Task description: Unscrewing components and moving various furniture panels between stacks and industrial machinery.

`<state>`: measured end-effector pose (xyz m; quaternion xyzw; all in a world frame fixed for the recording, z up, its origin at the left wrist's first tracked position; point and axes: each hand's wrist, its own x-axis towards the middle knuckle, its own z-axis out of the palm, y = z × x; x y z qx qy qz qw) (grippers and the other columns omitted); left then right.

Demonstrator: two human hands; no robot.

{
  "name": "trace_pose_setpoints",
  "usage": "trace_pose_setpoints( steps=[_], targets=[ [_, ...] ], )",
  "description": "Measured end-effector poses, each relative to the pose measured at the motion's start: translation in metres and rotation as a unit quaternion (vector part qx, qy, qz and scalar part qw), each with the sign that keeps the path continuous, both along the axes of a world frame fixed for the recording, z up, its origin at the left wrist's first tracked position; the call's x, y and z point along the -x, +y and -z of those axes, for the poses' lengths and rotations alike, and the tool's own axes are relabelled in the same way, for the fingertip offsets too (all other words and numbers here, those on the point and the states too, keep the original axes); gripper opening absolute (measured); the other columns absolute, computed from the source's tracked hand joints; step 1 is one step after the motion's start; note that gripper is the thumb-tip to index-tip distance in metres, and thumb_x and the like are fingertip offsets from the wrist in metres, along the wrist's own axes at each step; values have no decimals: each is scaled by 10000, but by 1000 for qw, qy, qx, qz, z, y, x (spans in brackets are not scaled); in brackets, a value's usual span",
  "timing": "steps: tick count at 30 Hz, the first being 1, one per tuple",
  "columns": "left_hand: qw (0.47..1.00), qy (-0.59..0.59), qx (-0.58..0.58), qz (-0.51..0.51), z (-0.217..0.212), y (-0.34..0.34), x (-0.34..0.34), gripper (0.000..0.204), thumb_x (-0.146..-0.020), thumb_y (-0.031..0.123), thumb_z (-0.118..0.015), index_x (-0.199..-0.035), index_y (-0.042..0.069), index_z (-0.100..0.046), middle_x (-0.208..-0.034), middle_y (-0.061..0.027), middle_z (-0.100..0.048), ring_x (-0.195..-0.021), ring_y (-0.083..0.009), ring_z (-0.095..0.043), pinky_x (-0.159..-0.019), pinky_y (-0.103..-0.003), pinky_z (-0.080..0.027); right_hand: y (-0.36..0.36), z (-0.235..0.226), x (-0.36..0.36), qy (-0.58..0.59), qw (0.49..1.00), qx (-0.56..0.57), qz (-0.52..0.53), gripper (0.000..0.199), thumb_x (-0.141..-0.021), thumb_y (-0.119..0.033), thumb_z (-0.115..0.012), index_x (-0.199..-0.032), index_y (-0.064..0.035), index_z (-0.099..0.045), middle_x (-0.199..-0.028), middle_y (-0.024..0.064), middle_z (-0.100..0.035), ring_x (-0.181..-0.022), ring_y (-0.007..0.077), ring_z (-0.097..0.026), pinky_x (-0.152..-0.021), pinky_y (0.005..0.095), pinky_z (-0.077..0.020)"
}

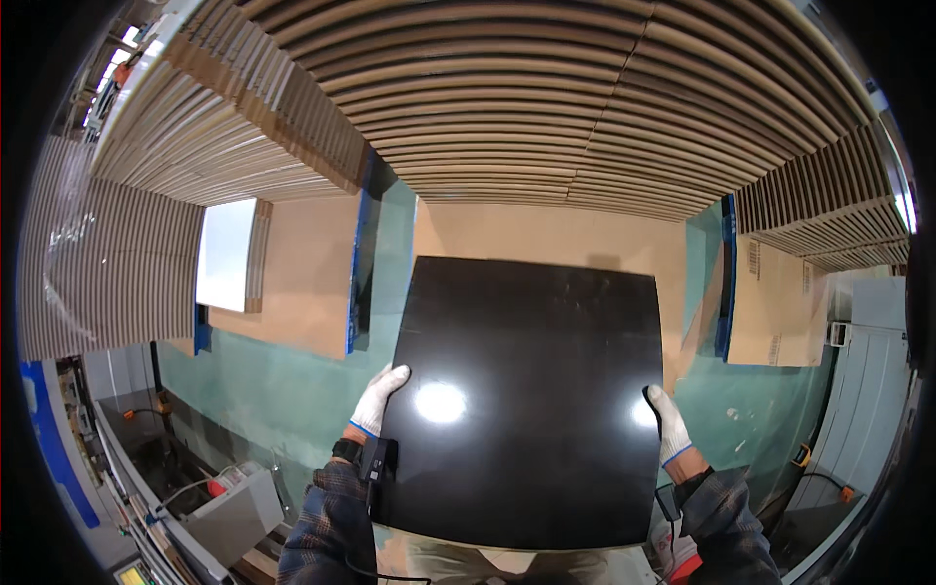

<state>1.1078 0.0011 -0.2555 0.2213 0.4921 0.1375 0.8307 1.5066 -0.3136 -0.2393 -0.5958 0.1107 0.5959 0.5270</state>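
Note:
A large glossy black rectangular panel (531, 341) stretches in front of my body, with lights reflected in its surface. My left hand (378, 398), in a white knit glove, grips its left edge, thumb resting on the top face. Opposite it, my right hand (669, 421), gloved the same way, holds the right edge with its thumb at the rim. The fingers of both hands are hidden under the panel. It cannot be told from this view whether anything beneath supports it.
Tall stacked brown layered sheets (507, 117) rise ahead, with a wrapped stack (117, 244) at left and another stack (838, 195) at right. Blue-edged pallets bear tan boards (307, 253) on a green floor (263, 380). Grey metal equipment (234, 512) stands low left, a grey cabinet (863, 380) right.

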Motion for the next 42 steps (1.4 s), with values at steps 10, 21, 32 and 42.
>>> trace_pose_setpoints(
  steps=[10,21,32,42],
  targets=[
    [995,-39,-92,5,250,115,21,554,-1043,195,-675,-1543,12,-522,-1399,-95,-670,-1222,-202,-665,-1071,-353,-533,97,247,20,-58,994,-74,59,502,-1038,-358,-706,-1380,1,-627,-1267,123,-723,-1091,235,-729,-926,395,-627],
    [989,-52,-141,10,369,172,-5,462,-1045,209,-652,-1469,33,-601,-1323,-89,-706,-1179,-196,-686,-1030,-340,-552,167,400,-5,-67,990,-109,66,492,-1041,-352,-708,-1375,3,-642,-1243,125,-734,-1106,233,-714,-943,381,-602],
    [987,-79,-139,11,426,192,-20,397,-1053,311,-672,-1312,12,-694,-1230,-122,-758,-1084,-254,-733,-964,-384,-597,189,424,-26,-115,988,-102,-6,778,-1002,-501,-723,-1545,20,-524,-1534,165,-588,-1367,290,-580,-1137,421,-476],
    [988,-21,-151,5,433,203,-16,408,-1028,319,-706,-1313,28,-692,-1220,-111,-759,-1053,-265,-741,-941,-397,-616,193,438,-35,-163,981,-100,-36,904,-970,-553,-745,-1595,33,-457,-1600,202,-519,-1428,302,-535,-1162,427,-457]
  ],
)
